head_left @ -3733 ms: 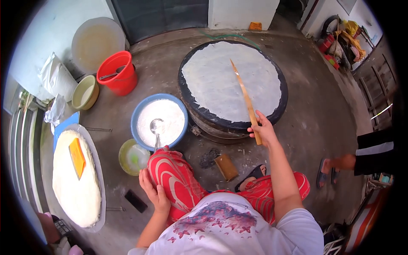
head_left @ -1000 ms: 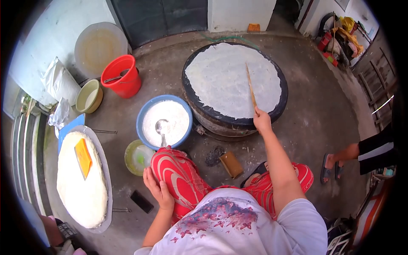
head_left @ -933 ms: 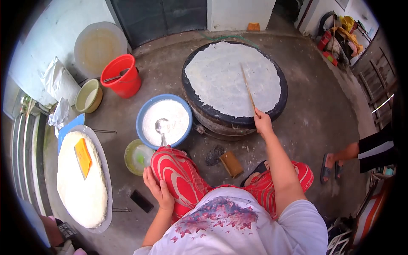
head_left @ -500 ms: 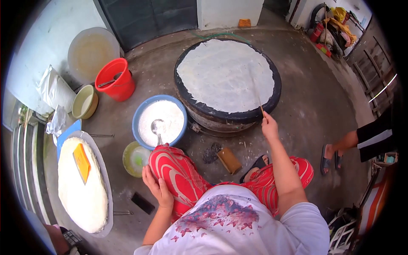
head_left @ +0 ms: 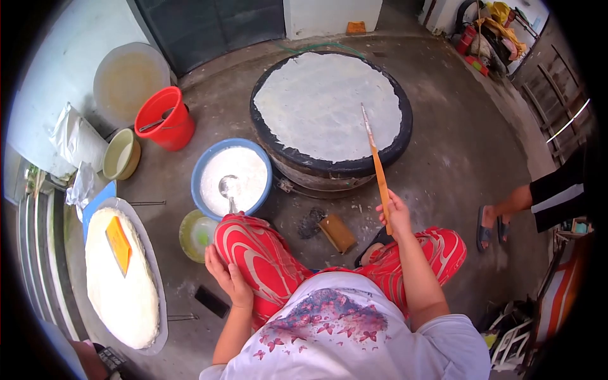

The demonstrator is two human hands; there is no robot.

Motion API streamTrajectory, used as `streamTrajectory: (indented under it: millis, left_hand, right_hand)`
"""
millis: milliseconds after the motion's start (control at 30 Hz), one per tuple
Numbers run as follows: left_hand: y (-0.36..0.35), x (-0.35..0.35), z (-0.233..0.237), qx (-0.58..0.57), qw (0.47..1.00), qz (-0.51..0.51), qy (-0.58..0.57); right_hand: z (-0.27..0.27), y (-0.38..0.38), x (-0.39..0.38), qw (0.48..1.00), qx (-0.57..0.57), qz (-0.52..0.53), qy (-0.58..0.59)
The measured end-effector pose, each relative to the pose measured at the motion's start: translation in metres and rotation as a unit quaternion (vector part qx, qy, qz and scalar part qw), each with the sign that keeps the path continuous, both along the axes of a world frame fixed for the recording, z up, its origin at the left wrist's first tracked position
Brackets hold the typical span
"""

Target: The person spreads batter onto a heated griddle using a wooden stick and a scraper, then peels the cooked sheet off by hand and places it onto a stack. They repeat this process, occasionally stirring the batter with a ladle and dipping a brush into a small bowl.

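My right hand [head_left: 398, 215] is closed around the handle of a long, flat wooden spatula [head_left: 380, 171]. Its thin, white-smeared end points away from me and overlaps the near right part of a thin white batter sheet [head_left: 323, 101]. That sheet covers most of a big round black griddle [head_left: 407, 130] with slightly ragged edges. On my left knee rests my left hand [head_left: 231, 282], empty, fingers stretched out. Close to that knee stands a blue basin [head_left: 197, 180] of white batter with a metal ladle [head_left: 228, 185] in it. A green bowl [head_left: 187, 237] sits beside the basin.
At the left, a round board [head_left: 164, 323] carries a white stack with an orange scraper [head_left: 119, 247] on top. Behind are a red bucket [head_left: 171, 130] and a tan bowl [head_left: 130, 164]. A brown block [head_left: 337, 233] lies before me. Another person's legs [head_left: 506, 206] show at right.
My right hand has come back toward me and lower, drawing the spatula with it. The spatula has turned from edge-on to show its flat face. My left hand stays on the knee.
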State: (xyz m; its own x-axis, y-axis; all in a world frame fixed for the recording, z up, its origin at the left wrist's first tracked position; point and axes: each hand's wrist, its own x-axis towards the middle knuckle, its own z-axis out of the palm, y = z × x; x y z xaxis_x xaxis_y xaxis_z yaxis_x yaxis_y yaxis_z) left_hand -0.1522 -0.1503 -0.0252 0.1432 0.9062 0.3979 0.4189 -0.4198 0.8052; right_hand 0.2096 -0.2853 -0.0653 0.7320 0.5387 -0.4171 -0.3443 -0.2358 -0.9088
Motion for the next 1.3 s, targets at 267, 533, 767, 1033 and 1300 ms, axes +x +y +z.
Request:
streamTrajectory:
  millis: [267,533,767,1033,1300]
  left_hand:
    - [-0.001,0.001,0.001,0.001,1.0,-0.003,0.007]
    - [-0.002,0.002,0.001,-0.002,1.0,0.003,-0.007]
    - [-0.001,0.0,0.0,-0.006,1.0,0.003,-0.016]
    - [0.0,-0.007,-0.003,-0.002,1.0,0.016,-0.013]
    - [0.006,-0.007,0.005,0.014,1.0,-0.007,0.023]
  right_hand:
    - [-0.013,0.027,-0.005,0.75,-0.334,0.138,-0.554]
    - [-0.014,-0.005,-0.011,0.997,-0.031,0.037,-0.064]
    - [-0.017,0.001,-0.025,0.996,0.02,-0.005,-0.084]
    - [-0.014,0.045,-0.049,0.981,0.027,0.112,-0.158]
    - [-0.07,0.171,-0.121,0.949,-0.066,0.299,-0.074]
